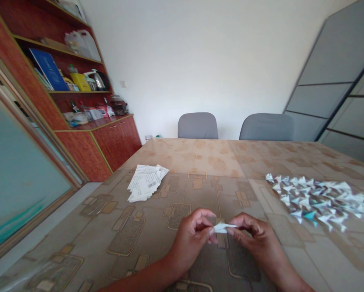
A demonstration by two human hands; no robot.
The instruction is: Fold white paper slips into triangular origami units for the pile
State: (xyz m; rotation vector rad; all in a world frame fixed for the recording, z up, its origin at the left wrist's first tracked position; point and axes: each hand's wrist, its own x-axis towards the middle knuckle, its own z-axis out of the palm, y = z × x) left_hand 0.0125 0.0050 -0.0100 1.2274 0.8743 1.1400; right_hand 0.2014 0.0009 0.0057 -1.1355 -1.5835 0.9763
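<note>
Between my two hands is a small folded piece of white paper [221, 228], held just above the patterned table. My left hand [197, 231] pinches its left end between thumb and fingers. On the other side, my right hand [251, 232] grips the right end with thumb and forefinger. The paper looks narrow and pointed; its exact folded shape is too small to make out. Ahead and to the left lies a loose stack of printed paper slips [147, 182]. Off to the right stand several small folded paper pieces [318, 198] in rough rows, mostly white, one of them teal.
The table [197, 156] has a patterned cover. Two grey chairs [198, 125] stand at its far side, against a white wall. A red-brown cabinet [115, 140] with loaded shelves is at the back left, beside a frosted glass door [20, 174]. Grey panels [324, 56] rise at the right.
</note>
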